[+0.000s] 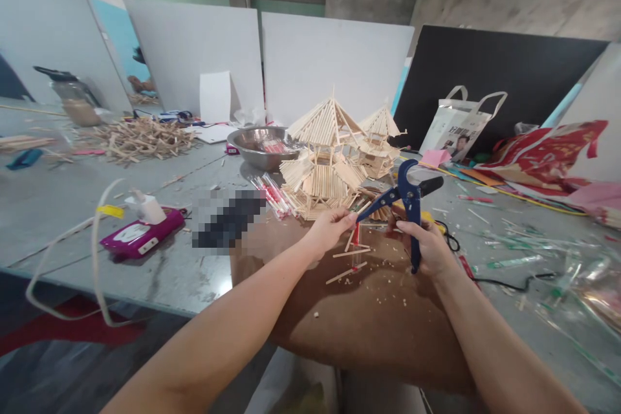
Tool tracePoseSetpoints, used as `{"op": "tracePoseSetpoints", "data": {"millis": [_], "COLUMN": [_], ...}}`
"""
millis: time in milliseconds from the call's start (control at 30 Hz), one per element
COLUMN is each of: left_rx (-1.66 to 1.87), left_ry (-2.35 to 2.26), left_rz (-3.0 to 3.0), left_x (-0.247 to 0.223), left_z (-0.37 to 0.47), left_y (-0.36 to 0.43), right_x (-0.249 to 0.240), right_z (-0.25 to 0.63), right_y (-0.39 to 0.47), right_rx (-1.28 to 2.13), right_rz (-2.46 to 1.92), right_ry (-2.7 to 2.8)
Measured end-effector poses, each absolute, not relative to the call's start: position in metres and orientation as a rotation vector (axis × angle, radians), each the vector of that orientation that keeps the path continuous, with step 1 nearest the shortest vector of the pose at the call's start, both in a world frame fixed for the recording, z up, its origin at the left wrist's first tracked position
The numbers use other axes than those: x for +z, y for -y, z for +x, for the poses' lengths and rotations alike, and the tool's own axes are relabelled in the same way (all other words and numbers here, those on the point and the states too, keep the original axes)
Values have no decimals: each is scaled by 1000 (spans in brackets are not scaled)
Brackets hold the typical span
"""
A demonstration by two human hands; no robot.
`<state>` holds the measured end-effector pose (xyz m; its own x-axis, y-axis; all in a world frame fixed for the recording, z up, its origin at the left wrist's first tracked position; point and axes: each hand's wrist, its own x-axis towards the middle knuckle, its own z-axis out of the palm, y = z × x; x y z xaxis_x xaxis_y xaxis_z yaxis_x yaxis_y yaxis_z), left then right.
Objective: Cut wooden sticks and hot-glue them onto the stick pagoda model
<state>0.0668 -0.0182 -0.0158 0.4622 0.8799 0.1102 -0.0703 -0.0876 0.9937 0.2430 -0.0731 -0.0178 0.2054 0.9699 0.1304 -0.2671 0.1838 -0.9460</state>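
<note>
A blue pipe cutter (412, 197) with a hooked jaw at its top is held up between my hands, its two handles spread apart. My left hand (330, 231) is closed, pinching the end of the left handle. The fingers of my right hand (427, 247) wrap round the other handle. Beneath, short wooden sticks (350, 253) and crumbs of wood are scattered on a brown board (349, 330). Just past my hands stands a tiered pavilion model (323, 174) built of sticks, with a second pavilion model (381, 126) behind it.
A metal bowl (264, 152) and plastic-wrapped stick packs (275, 196) lie left of the models. Farther left are a stick pile (145, 139), a purple power strip (145, 233) with a looping white cable, and a bottle (75, 100). On the right are a white bag (453, 126) and plastic wrappers (563, 272).
</note>
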Motion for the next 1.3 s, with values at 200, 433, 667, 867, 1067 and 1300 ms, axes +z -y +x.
{"op": "tracePoseSetpoints", "data": {"millis": [200,433,667,867,1067,1300], "left_rx": [1033,1012,907,1131,1222,1216], "left_ry": [-689,-599,-702,-902,-933,-931], "left_rz": [1307,1140,1448,1775,1994,2069], "left_x": [-21,-20,-19,-11,-10,-11], "left_z": [72,76,77,61,59,60], "left_y": [19,24,30,17,17,17], "right_x": [-24,-34,-25,-28,-33,-33], "right_z": [232,232,226,237,238,234], "right_y": [76,80,79,74,68,68], "right_rx": [1232,1100,1060,611,146,13], "right_rz": [-917,-1088,-869,-1281,-1697,-1787], "right_ry": [1082,1190,1105,1240,1637,1722]}}
